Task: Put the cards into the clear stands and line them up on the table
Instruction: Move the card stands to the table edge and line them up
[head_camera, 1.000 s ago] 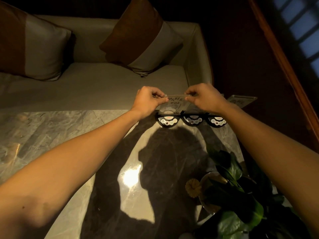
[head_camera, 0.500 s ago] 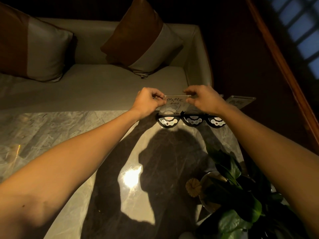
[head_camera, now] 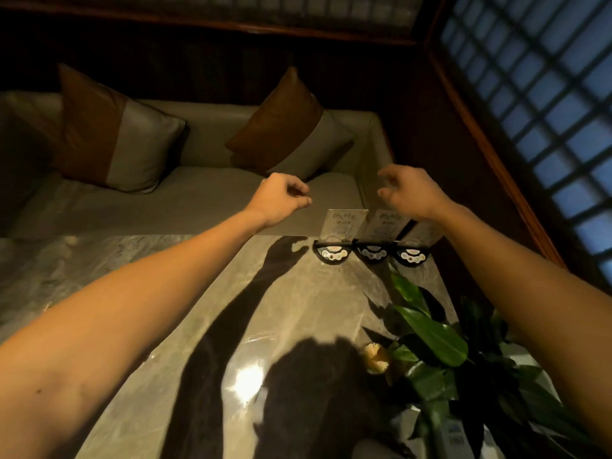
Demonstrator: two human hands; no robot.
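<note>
Three clear stands with black half-round bases stand in a row at the far right edge of the marble table [head_camera: 165,276]. The left stand [head_camera: 342,225] and the middle stand [head_camera: 384,223] each hold a card with writing. My right forearm partly hides the right stand [head_camera: 422,231]. My left hand [head_camera: 280,198] hovers above and left of the row, fingers loosely curled with nothing in them. My right hand [head_camera: 410,190] hangs above the middle stand, fingers spread and empty.
A leafy plant [head_camera: 440,339] with a small yellow flower [head_camera: 376,357] stands at the near right of the table. Beyond the table runs a bench seat [head_camera: 185,203] with two cushions [head_camera: 291,127]. A lattice window [head_camera: 543,81] fills the right wall.
Both hands have let go of the card at the left stand and risen apart. The card now sits in the stand. The view has tilted upward.
</note>
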